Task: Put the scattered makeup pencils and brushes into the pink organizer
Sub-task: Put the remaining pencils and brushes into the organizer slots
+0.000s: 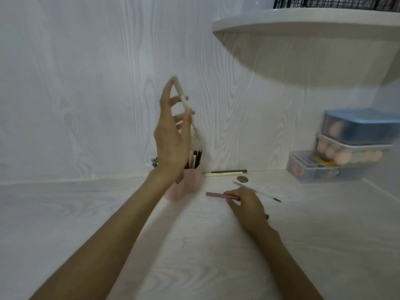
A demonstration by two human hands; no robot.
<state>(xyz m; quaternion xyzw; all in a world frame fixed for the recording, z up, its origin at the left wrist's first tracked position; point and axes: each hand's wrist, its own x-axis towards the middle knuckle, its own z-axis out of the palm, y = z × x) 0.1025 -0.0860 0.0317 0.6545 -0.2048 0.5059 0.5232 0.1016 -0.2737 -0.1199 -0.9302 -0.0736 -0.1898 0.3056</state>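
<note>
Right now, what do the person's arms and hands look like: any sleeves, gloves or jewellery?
Both forearms are bare as far as the frame shows: no sleeves in view. The left hand and right hand wear no gloves, and I see no rings, watch or bracelets on either wrist. Motion blur softens the left fingers.

Soft even light, shelf [303,20] shadow on wall, motion blur, curved wide-angle edges
</note>
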